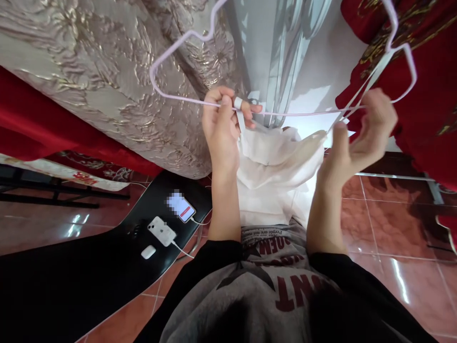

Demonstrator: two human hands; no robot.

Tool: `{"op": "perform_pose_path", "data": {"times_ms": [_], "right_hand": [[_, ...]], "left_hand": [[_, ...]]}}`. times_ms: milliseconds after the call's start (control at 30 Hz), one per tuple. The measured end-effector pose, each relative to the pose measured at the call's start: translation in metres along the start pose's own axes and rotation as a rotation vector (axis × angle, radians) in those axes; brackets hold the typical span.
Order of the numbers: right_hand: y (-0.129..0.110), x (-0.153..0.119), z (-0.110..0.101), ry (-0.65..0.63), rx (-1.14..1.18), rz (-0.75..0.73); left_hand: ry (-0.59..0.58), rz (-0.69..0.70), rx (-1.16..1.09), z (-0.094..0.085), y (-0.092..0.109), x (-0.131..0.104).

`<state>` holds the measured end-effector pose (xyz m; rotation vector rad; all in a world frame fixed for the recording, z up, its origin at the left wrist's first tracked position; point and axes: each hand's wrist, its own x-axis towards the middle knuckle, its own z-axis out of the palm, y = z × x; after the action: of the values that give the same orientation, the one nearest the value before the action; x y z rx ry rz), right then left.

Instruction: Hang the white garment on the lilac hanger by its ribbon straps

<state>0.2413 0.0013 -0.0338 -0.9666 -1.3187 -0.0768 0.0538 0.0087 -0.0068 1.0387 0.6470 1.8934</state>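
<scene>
Grips the lower bar of the pale purple hanger (pixel 303 114) in the left hand (pixel 222 126), with thumb and fingers mostly closed around it and a white strap (pixel 242 121) against the fingers. Holds the right hand (pixel 360 138) partly open near the hanger's other end, thumb well apart from bent, blurred fingers, with another white strap (pixel 379 69) running past; cannot tell whether pinched there. Has that second strap reaching up to the notch of the hanger. Shows the white garment (pixel 274 166) hanging below the hanger, between both forearms, bunched at its top edge.

Has a shiny, textured beige fabric (pixel 117 90) behind and left of the hanger, and red embroidered fabric (pixel 424 90) to its right. Shows, down and left of the hanger, a black counter (pixel 89 267) bearing a lit phone (pixel 183 209), a white phone (pixel 161 230), both plugged into cables, and a small white case (pixel 148 252). Shows reddish floor tiles (pixel 403 228) below and right of the hanger.
</scene>
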Motion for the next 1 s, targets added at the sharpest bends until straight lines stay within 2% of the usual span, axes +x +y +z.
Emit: {"op": "perform_pose_path", "data": {"times_ms": [33, 67, 133, 200, 333, 500, 600, 767, 833, 900, 933, 967, 1000], "right_hand": [[0.009, 0.000, -0.004, 0.036, -0.009, 0.056], [0.019, 0.001, -0.007, 0.007, -0.008, 0.108], [0.033, 0.003, -0.011, -0.127, 0.022, 0.172], [0.036, 0.005, -0.013, -0.198, 0.060, 0.191], [0.015, 0.014, -0.015, -0.185, 0.089, 0.246], [-0.008, 0.036, -0.023, -0.233, -0.061, 0.332], [-0.016, 0.050, -0.024, -0.229, 0.073, 0.370], [-0.030, 0.080, -0.023, -0.187, 0.308, 0.191], [-0.017, 0.094, -0.022, -0.207, 0.499, 0.195], [0.013, 0.105, -0.024, -0.212, 0.721, 0.252], [0.031, 0.109, -0.026, -0.194, 0.761, 0.287], [0.049, 0.110, -0.029, -0.110, 0.731, 0.282], [0.065, 0.110, -0.032, -0.041, 0.621, 0.300]], "left_hand": [[-0.006, 0.000, -0.009, -0.002, 0.000, 0.002], [0.000, 0.002, -0.016, -0.005, -0.001, 0.004], [0.029, -0.020, -0.005, -0.008, -0.001, 0.007], [0.065, -0.059, 0.021, -0.009, -0.001, 0.009], [0.041, -0.050, 0.043, -0.013, 0.001, 0.008], [0.034, -0.049, 0.049, -0.017, -0.002, 0.007], [0.054, -0.064, 0.048, -0.014, -0.003, 0.007], [0.071, -0.113, 0.057, -0.010, -0.001, 0.006], [0.075, -0.115, 0.059, -0.009, -0.001, 0.005], [0.059, -0.120, 0.061, -0.009, -0.002, 0.005], [0.049, -0.125, 0.059, -0.009, -0.002, 0.005], [0.043, -0.132, 0.053, -0.009, -0.002, 0.004], [0.038, -0.140, 0.045, -0.010, -0.002, 0.005]]}}
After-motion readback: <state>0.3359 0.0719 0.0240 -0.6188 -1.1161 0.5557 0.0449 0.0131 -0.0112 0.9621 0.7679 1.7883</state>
